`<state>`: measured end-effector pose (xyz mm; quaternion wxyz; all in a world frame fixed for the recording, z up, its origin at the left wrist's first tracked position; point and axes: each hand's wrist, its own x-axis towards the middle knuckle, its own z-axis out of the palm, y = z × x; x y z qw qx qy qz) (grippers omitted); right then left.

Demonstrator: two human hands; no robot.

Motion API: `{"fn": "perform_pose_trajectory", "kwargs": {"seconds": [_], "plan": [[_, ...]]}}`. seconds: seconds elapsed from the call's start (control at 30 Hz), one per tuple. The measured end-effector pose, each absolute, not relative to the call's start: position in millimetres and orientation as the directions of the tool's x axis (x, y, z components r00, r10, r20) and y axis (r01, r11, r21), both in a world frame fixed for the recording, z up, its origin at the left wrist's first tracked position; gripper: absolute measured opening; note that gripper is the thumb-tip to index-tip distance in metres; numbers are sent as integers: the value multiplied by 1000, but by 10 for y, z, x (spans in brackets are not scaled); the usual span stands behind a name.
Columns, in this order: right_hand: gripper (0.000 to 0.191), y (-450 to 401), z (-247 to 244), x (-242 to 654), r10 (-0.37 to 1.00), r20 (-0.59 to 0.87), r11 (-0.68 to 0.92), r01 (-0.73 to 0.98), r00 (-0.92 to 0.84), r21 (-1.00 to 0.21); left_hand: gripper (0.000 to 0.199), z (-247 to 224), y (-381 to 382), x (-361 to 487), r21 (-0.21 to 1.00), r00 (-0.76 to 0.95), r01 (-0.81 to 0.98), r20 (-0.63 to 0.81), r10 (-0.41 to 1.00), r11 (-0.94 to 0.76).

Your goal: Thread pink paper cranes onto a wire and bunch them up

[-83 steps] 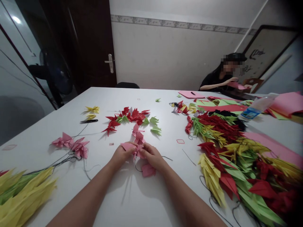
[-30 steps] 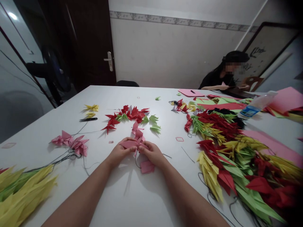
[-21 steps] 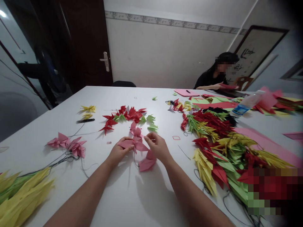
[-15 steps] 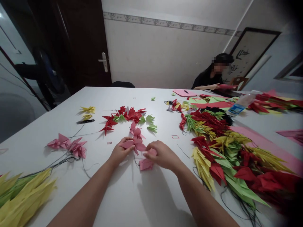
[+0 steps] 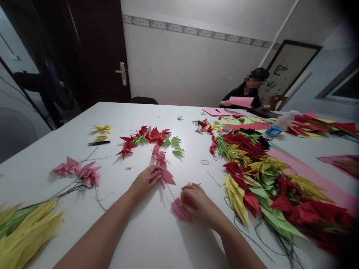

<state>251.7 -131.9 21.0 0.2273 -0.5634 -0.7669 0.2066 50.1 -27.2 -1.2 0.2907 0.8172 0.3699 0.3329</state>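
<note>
Scissors left of paper cranes

yellow paper bundle: cut off left | co-worker's face: blurred

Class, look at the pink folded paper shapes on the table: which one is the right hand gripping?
The pink shape nearest the camera, under the right hand; the other pink pieces lie farther away or by the left hand.

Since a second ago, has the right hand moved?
Yes. The right hand has drawn back toward the person, away from the left hand and the red cranes, gripping a pink crane.
</note>
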Motion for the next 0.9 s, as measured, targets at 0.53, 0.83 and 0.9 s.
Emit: {"fn": "perform_pose_trajectory", "kwargs": {"seconds": [0.53,0.83,0.9], "plan": [[19,-1254,99,2493,970,244,198,648,-19,-736,17,180,-455,395,316,401,560,706,584,-766],[21,-1226,54,2471,989,133,104,335,65,-936,43,148,-1052,973,354,670,553,349,655,-754],[23,-1222,61,2472,993,105,91,246,45,-965,37,48,-1060,992,389,623,543,407,668,-744]]}}
